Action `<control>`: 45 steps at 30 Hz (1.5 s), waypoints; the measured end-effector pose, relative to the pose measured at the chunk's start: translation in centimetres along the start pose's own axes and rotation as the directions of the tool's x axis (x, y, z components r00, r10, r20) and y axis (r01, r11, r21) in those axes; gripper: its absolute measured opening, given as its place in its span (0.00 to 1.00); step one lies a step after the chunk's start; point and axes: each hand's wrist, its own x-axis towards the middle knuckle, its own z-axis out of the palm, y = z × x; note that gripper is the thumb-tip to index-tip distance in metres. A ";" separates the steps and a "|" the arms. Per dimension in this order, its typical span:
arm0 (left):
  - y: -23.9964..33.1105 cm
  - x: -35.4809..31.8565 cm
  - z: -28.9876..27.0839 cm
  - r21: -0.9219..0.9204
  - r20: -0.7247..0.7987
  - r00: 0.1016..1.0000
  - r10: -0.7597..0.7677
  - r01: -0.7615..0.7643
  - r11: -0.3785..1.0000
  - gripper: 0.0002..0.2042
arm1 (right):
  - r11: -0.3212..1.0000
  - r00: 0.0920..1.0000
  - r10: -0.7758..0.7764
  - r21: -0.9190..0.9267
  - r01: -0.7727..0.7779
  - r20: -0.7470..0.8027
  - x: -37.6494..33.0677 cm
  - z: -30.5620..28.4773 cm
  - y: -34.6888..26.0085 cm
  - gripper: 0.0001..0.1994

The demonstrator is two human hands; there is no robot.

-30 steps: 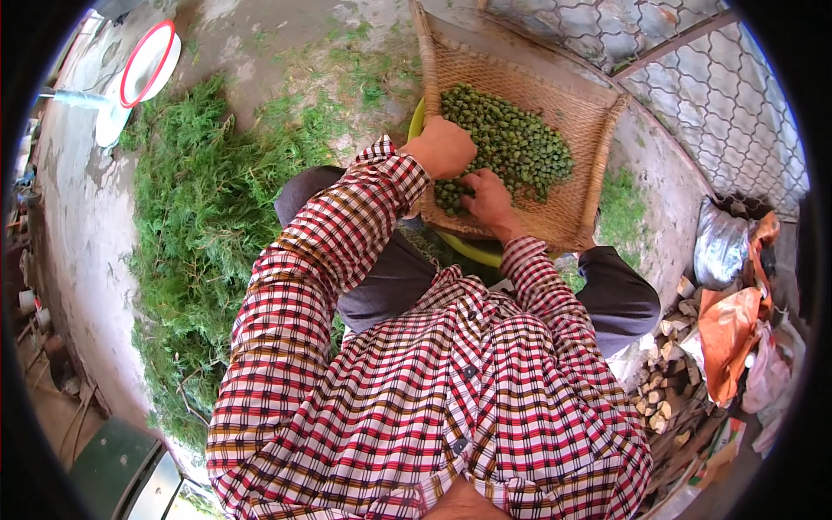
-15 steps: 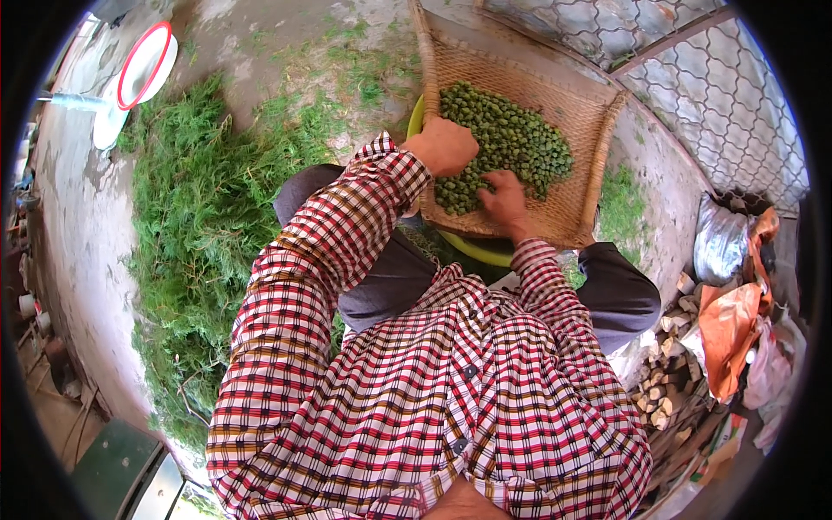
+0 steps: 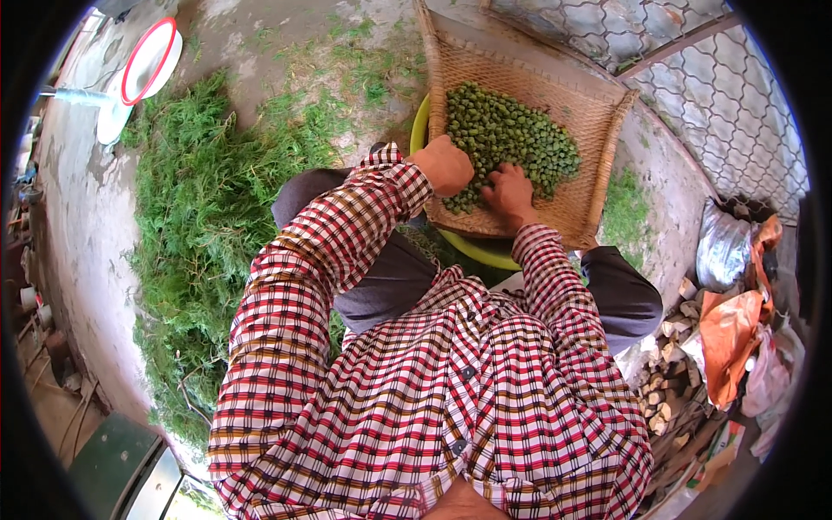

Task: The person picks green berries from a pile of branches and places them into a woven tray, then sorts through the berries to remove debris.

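A woven wicker scoop basket (image 3: pixel 576 217) rests over a yellow-green tub (image 3: pixel 481 251) between my knees. Small round green cones or fruits (image 3: pixel 520 130) are heaped inside it. My left hand (image 3: pixel 442 165) is curled closed at the basket's left side, above the edge of the heap; whatever its fingers hold is hidden beneath them. Close beside it, my right hand (image 3: pixel 510 192) reaches into the near part of the heap. Its fingers are bent down among the green pieces, and their tips are hard to see.
Cut feathery green branches (image 3: pixel 199 208) lie piled on the concrete at the left. A white basin with a red rim (image 3: pixel 165 61) stands at the far left. On the right are chopped firewood (image 3: pixel 663 390), an orange bag (image 3: pixel 726 338) and a wire-mesh panel (image 3: pixel 719 113).
My right hand has shifted slightly forward over the heap, its fingers now bent lower into the green pieces. My left hand stays curled beside it.
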 end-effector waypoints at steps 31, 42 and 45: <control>-2.4 0.1 -1.5 -0.526 -0.274 0.957 -0.100 -0.062 0.848 0.13 | 0.903 0.911 0.369 0.305 -0.304 -0.184 -10.4 -8.3 14.2 0.15; -4.4 -5.2 3.4 -0.794 -0.327 0.735 -0.593 0.126 0.595 0.13 | 0.897 0.925 0.338 0.358 -0.260 -0.176 -12.1 -5.4 16.0 0.17; -4.1 -6.3 5.4 -0.897 -0.330 0.664 -0.671 0.002 0.443 0.13 | 0.929 0.946 0.285 0.288 -0.233 -0.153 -11.5 -6.0 15.3 0.17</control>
